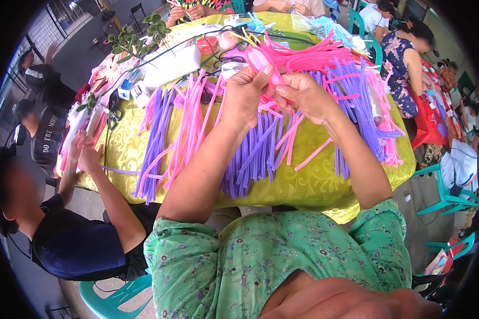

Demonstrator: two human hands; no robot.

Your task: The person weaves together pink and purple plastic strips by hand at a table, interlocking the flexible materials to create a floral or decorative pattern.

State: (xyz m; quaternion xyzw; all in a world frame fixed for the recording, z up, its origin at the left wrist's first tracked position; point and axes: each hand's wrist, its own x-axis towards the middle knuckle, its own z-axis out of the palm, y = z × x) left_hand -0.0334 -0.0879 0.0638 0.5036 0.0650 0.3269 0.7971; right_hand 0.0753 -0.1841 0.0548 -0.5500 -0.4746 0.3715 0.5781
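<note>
Above the middle of the table, my left hand (pixel 245 94) and my right hand (pixel 307 97) meet around a bright pink petal-shaped piece (pixel 259 59) that looks made of fuzzy pipe cleaner. Fingertips of both hands pinch its lower end, while its rounded top sticks up past my left fingers. The gripped part is mostly hidden by my fingers. Below my hands lie purple pipe cleaners (pixel 250 157). Pink pipe cleaners (pixel 189 127) spread to the left beside another purple bundle (pixel 153 146). More purple stems (pixel 356 111) lie right, with a hot-pink pile (pixel 319 56) beyond.
A yellow patterned cloth (pixel 314 189) covers the table. Toward the far left are a white box (pixel 170 68), black scissors (pixel 113 112) and a leafy plant (pixel 138 40). At my left, a co-worker's hands (pixel 85 151) work at the table edge. Other people sit across and to the right.
</note>
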